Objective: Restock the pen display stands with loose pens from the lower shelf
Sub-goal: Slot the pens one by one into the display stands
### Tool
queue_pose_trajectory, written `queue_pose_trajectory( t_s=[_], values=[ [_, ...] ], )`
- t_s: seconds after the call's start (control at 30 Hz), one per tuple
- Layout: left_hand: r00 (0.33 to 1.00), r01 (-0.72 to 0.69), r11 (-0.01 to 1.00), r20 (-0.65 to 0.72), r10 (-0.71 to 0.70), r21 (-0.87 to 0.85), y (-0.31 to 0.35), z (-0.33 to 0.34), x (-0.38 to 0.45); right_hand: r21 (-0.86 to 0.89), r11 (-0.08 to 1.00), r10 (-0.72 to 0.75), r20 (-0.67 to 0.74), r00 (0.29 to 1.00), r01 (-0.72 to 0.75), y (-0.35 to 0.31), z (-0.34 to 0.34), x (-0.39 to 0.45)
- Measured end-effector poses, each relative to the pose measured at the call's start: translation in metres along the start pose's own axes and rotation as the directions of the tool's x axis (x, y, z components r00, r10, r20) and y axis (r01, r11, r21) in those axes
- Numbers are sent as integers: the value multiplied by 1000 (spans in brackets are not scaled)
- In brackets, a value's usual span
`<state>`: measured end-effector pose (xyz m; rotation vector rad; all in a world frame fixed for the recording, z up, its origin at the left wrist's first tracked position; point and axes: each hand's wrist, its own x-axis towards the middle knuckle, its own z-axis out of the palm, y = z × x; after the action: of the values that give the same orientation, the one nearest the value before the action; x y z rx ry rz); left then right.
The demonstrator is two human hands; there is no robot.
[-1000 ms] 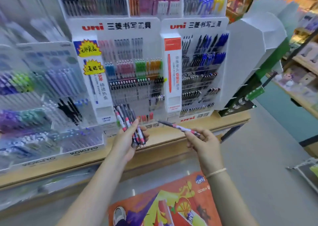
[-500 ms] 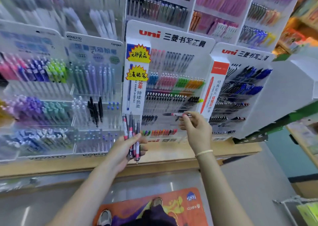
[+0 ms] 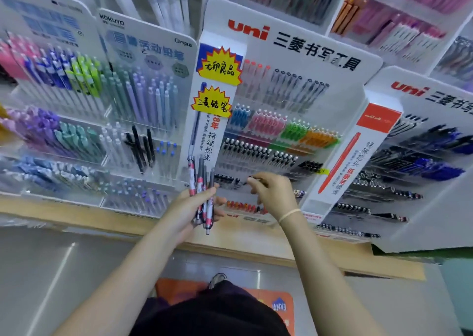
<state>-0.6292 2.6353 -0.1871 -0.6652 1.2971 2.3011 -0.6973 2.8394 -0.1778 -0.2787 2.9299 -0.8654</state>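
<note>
Stationery racks fill the background. One pen is pinched by the right hand at the uni stand; several pens remain gripped in the left hand, so restocking looks unfinished.

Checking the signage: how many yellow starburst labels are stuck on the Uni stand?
2. The upper starburst label sits near the top of the stand's left side panel; the lower starburst label is directly beneath it, above the bundle of pens in the left hand. None seem hidden.

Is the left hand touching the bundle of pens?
Touching. The head view shows the left hand with fingers wrapped round the bundle of pens.
</note>
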Motion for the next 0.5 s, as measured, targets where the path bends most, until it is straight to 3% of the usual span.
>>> queue_pose_trajectory(
  t_s=[0.23,0.43,0.5],
  values=[
    [999,-36,999,23,36,1,-11,15,7,-121,985,-108,113,988,121,13,20,12],
    [995,-56,996,82,51,70,-9,11,3,-215,976,0,144,990,32,5,20,17],
    [994,-57,994,104,47,98,-8,9,0,-150,988,51,86,995,-38,-3,12,6]
  ],
)
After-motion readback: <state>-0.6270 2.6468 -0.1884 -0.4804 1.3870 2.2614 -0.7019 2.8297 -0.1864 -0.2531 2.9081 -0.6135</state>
